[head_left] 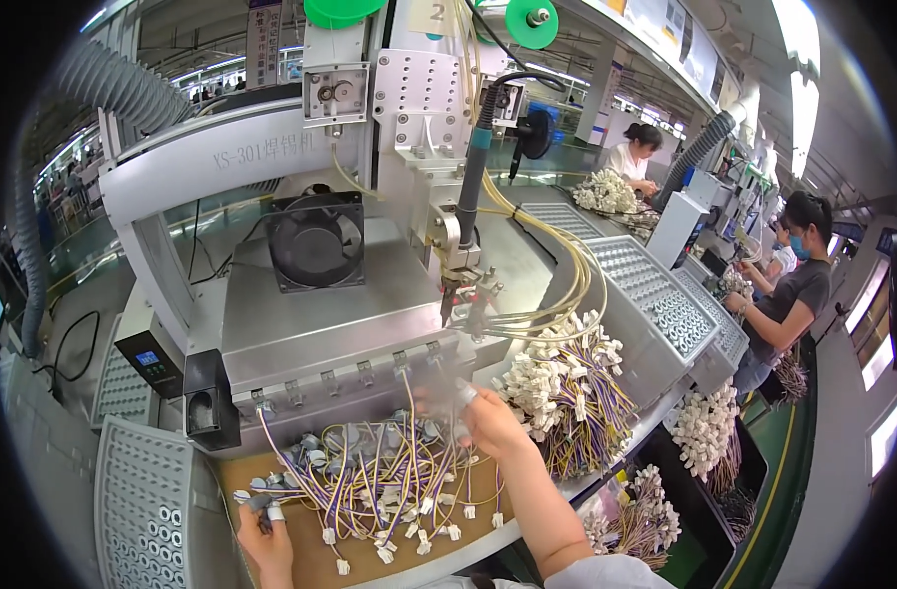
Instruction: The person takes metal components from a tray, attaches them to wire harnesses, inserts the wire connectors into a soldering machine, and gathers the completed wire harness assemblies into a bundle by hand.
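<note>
My left hand [262, 545] is at the lower left beside the wire pile, its covered fingertips closed together. Between them something small and grey shows, too small to name. My right hand [492, 422] reaches up to the front rail of the soldering machine [340, 334], its fingertips smeared by motion. Several small clamps [328, 380] line that rail, and wires hang from some of them. Below lies a pile of purple, yellow and white wire leads [370, 481] with white connectors and small grey round parts, on a brown board [409, 564].
A big bundle of wires with white connectors [556, 383] lies at my right. Grey trays of round parts stand left [124, 471] and right [654, 285]. The soldering head [458, 265] hangs above the machine. Co-workers [797, 294] sit along the line.
</note>
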Demonstrator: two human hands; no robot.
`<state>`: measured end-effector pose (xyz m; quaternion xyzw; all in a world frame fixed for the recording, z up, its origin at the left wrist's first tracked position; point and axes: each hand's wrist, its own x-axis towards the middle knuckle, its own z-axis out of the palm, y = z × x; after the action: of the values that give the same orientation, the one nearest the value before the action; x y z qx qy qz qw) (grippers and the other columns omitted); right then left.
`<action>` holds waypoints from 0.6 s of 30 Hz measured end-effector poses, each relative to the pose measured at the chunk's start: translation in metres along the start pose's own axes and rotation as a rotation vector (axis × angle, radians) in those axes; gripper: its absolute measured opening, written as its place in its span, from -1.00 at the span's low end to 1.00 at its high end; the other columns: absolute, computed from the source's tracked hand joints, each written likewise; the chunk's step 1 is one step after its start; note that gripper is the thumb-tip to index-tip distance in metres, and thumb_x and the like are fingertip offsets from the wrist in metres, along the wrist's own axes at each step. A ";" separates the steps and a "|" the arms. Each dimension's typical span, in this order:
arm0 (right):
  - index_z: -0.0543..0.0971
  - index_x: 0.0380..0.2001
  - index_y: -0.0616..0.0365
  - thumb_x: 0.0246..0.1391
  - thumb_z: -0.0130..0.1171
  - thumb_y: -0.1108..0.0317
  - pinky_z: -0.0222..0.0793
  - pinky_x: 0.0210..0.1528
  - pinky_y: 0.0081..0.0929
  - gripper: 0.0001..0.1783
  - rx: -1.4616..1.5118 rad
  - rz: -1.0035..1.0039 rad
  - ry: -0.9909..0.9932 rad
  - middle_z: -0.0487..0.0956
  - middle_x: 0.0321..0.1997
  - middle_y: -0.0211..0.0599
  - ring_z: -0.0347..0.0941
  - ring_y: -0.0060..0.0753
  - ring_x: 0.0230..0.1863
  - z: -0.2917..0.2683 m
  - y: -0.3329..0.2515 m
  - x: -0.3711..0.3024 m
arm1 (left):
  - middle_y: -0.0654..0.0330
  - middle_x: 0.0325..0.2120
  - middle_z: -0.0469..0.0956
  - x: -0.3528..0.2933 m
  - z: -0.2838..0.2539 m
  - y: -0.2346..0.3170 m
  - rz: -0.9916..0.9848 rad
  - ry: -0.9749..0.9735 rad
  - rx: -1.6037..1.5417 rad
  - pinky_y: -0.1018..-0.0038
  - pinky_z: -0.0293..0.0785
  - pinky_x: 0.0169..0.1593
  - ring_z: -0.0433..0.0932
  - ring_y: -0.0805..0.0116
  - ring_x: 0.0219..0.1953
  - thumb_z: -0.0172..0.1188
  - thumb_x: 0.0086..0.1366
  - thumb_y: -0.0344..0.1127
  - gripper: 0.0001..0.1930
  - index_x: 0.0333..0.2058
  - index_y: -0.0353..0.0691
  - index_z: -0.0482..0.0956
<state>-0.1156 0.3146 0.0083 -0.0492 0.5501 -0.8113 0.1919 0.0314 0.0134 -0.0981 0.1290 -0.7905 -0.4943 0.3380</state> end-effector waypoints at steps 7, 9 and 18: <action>0.35 -0.03 0.25 0.23 -0.34 0.10 0.25 -0.73 -0.70 -0.52 0.054 0.071 -0.127 0.51 -0.08 -0.24 0.50 -0.47 -0.17 -0.002 0.000 0.029 | 0.36 -0.64 0.40 0.002 0.003 0.002 0.038 -0.005 -0.001 0.72 0.07 -0.60 0.17 0.71 -0.64 0.05 0.10 -0.55 -0.87 -0.33 -0.33 0.43; 0.33 -0.01 0.23 0.20 -0.28 0.18 0.30 -0.55 -0.53 -0.58 0.156 0.074 -0.129 0.47 -0.05 -0.19 0.47 -0.31 -0.16 -0.008 0.001 0.034 | 0.30 -0.50 0.45 0.001 -0.005 0.000 -0.013 -0.159 0.090 0.73 0.26 -0.47 0.30 0.70 -0.51 0.00 0.16 -0.56 -0.81 -0.21 -0.37 0.36; 0.35 -0.03 0.12 0.21 -0.27 0.14 0.23 -0.63 -0.64 -0.61 0.102 0.043 -0.110 0.51 -0.10 -0.37 0.48 -0.51 -0.17 0.001 0.002 0.033 | 0.34 -0.61 0.41 0.003 0.000 0.004 -0.011 -0.069 0.003 0.72 0.18 -0.53 0.25 0.69 -0.58 0.04 0.09 -0.57 -0.83 -0.30 -0.34 0.43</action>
<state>-0.1451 0.3013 0.0027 -0.0720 0.4976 -0.8300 0.2416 0.0295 0.0139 -0.0937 0.1169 -0.8017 -0.4991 0.3075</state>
